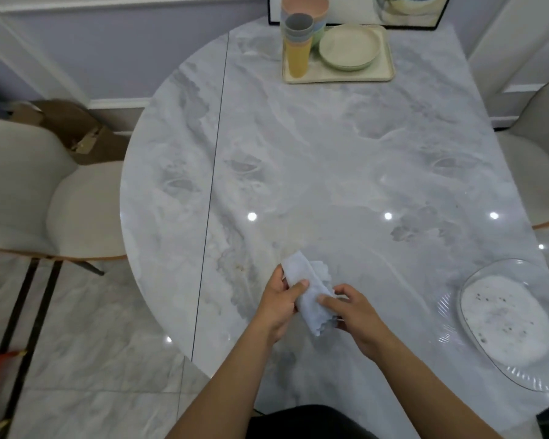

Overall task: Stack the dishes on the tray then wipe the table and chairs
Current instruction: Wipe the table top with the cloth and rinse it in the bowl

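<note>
A pale blue cloth (309, 288) with a scalloped edge is held over the near part of the grey marble table (314, 160). My left hand (281, 304) grips its left side with the thumb on top. My right hand (354, 312) pinches its right side. At the far end a cream tray (384, 72) carries stacked cups (297, 42), stacked bowls (305, 7) and stacked cream plates (349, 47).
A clear glass oval dish (507, 324) with specks lies at the table's near right edge. Beige chairs stand at the left (45, 191) and right (539, 172). A cardboard box (83, 131) sits on the floor behind the left chair. A framed picture (406, 11) leans against the wall.
</note>
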A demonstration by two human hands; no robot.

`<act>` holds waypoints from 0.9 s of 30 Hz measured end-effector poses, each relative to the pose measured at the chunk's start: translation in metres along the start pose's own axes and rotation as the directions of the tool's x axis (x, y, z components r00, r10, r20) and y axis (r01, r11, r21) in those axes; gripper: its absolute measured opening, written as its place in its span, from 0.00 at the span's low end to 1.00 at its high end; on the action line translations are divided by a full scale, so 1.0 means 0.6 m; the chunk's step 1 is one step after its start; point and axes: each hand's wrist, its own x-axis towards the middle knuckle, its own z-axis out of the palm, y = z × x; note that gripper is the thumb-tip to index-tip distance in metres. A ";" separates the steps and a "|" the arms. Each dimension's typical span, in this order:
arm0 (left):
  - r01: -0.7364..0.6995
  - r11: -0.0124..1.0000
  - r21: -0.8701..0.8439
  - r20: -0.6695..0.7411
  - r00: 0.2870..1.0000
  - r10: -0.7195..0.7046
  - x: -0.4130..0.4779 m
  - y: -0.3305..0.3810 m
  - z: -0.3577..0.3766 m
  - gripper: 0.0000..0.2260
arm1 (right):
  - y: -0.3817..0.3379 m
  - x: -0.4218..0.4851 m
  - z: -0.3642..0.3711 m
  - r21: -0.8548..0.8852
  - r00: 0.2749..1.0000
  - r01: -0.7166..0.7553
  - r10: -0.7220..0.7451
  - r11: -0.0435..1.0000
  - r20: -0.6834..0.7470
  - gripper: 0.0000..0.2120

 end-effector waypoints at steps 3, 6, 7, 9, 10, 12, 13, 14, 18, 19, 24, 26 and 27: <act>-0.033 0.999 -0.006 -0.074 0.997 0.032 0.009 0.018 -0.056 0.20 | -0.031 0.040 0.055 -0.104 0.994 0.017 -0.006 0.994 0.109 0.09; -0.112 0.993 0.040 -0.229 0.966 0.118 0.017 0.053 -0.119 0.17 | -0.077 0.097 0.107 -0.394 0.964 0.266 -0.236 0.880 0.125 0.04; -0.149 0.980 0.130 -0.277 0.944 0.181 0.022 0.069 -0.142 0.15 | -0.097 0.120 0.125 -0.505 0.932 0.361 -0.318 0.784 0.172 0.04; -0.213 0.916 0.341 -0.312 0.893 0.324 0.035 0.102 -0.183 0.16 | -0.134 0.164 0.166 -0.637 0.840 0.530 -0.450 0.559 0.304 0.06; -0.234 0.879 0.415 -0.311 0.871 0.379 0.043 0.116 -0.203 0.17 | -0.148 0.186 0.189 -0.666 0.790 0.590 -0.496 0.457 0.359 0.08; -0.243 0.804 0.543 -0.300 0.838 0.456 0.061 0.143 -0.233 0.19 | -0.173 0.221 0.233 -0.684 0.700 0.670 -0.553 0.290 0.452 0.09; -0.222 0.766 0.604 -0.294 0.831 0.472 0.071 0.150 -0.250 0.21 | -0.183 0.234 0.256 -0.688 0.667 0.692 -0.556 0.217 0.496 0.07; -0.208 0.725 0.656 -0.281 0.825 0.490 0.079 0.156 -0.265 0.24 | -0.188 0.245 0.276 -0.692 0.635 0.708 -0.559 0.145 0.533 0.07; -0.157 0.537 0.829 -0.185 0.829 0.528 0.093 0.147 -0.304 0.20 | -0.166 0.274 0.309 -0.678 0.548 0.729 -0.510 -0.097 0.663 0.13; -0.155 0.500 0.852 -0.158 0.834 0.528 0.091 0.139 -0.308 0.15 | -0.155 0.277 0.308 -0.674 0.544 0.728 -0.490 -0.129 0.681 0.14; -0.162 0.436 0.885 -0.066 0.884 0.464 0.063 0.113 -0.291 0.07 | -0.129 0.263 0.290 -0.676 0.559 0.724 -0.456 -0.138 0.693 0.13; -0.145 0.414 0.899 -0.054 0.900 0.433 0.049 0.105 -0.269 0.06 | -0.118 0.252 0.275 -0.672 0.561 0.725 -0.436 -0.151 0.704 0.13; -0.135 0.409 0.902 -0.055 0.906 0.420 0.041 0.098 -0.256 0.06 | -0.112 0.247 0.265 -0.665 0.555 0.728 -0.428 -0.166 0.713 0.12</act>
